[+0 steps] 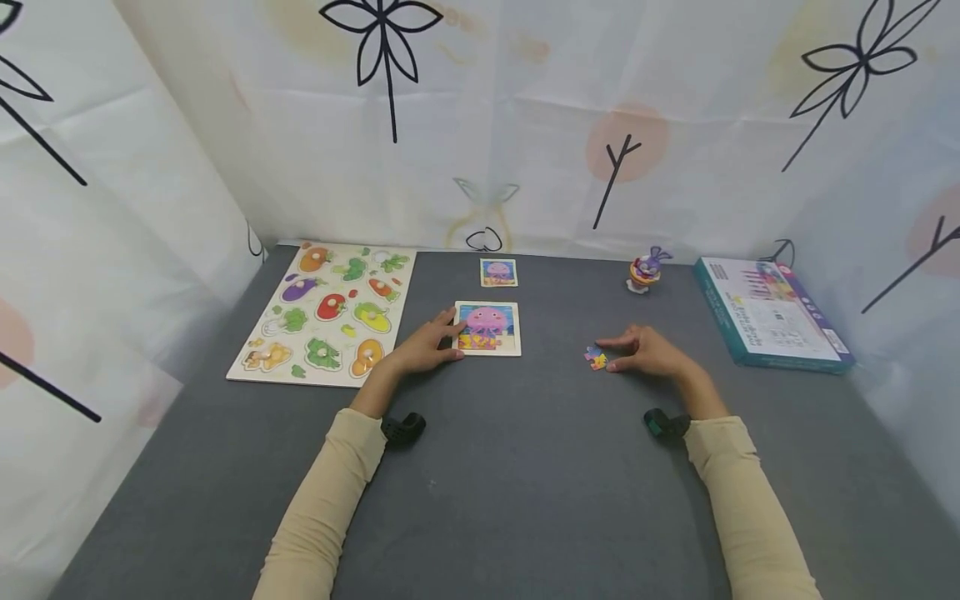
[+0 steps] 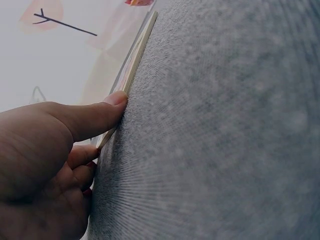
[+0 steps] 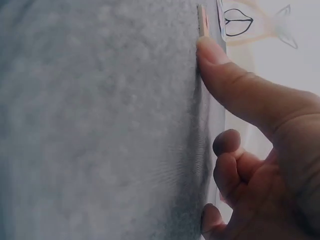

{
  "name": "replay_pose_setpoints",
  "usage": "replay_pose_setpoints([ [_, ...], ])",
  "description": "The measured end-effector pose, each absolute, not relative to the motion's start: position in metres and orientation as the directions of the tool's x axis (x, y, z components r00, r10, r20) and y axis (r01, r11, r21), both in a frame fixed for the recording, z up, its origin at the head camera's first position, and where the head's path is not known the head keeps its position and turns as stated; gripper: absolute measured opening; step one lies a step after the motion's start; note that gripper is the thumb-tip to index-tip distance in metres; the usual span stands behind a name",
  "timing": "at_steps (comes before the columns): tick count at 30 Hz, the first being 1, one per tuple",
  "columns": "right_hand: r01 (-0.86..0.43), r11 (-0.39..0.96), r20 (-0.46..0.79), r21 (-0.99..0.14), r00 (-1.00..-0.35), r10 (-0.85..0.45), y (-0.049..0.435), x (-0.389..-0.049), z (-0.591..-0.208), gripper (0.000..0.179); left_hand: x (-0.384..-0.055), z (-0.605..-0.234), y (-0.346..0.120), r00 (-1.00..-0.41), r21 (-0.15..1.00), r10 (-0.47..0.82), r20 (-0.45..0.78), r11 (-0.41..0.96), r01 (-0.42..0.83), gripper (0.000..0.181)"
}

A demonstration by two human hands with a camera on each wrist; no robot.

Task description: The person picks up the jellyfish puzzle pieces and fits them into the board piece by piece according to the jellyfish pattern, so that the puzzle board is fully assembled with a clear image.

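Observation:
A small jigsaw puzzle in a pale frame (image 1: 487, 351) lies flat in the middle of the table, with a pink octopus picture and a yellow lower part. My left hand (image 1: 426, 344) holds its left side; in the left wrist view the thumb (image 2: 102, 116) presses the near edge. To the right, my right hand (image 1: 651, 353) pinches colourful jigsaw pieces (image 1: 596, 358) on the table between thumb and index finger. The right wrist view shows the thumb (image 3: 250, 90) against a thin piece edge (image 3: 202, 22); the index fingertip is hidden there.
Behind the puzzle lies a small octopus picture card (image 1: 498, 273). A vegetable peg board (image 1: 337, 333) is at the left. A purple-eared figurine (image 1: 647, 270) and a teal-edged box (image 1: 776, 312) stand at the right. White patterned cloth (image 1: 525, 167) surrounds the grey table (image 1: 525, 500).

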State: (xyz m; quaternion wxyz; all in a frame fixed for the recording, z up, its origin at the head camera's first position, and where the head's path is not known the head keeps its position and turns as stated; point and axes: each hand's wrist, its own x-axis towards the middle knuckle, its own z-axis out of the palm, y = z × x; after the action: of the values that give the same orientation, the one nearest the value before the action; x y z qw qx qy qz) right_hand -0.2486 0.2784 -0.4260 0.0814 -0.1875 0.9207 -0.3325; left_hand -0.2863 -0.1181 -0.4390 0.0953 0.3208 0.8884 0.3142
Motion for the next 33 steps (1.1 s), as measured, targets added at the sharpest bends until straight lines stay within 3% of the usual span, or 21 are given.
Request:
replay_pose_setpoints([
  [13,-0.307,0.712,-0.004,-0.632,-0.917,-0.399,0.257,-0.256,-0.425,0.030,-0.285,-0.439,-0.121,-0.783,0.625,0.621,0.025,0.602,0.497,0.060],
  [22,-0.369,0.639,0.033,-0.675,-0.880,-0.474,0.179,-0.275,-0.425,0.030,-0.287,-0.449,-0.120,-0.776,0.612,0.630,0.029,0.603,0.512,0.059],
  [33,-0.327,0.697,0.043,-0.638,-0.919,-0.392,0.142,-0.284,-0.433,0.033,-0.289,-0.450,-0.114,-0.776,0.619,0.630,0.017,0.603,0.503,0.060],
])
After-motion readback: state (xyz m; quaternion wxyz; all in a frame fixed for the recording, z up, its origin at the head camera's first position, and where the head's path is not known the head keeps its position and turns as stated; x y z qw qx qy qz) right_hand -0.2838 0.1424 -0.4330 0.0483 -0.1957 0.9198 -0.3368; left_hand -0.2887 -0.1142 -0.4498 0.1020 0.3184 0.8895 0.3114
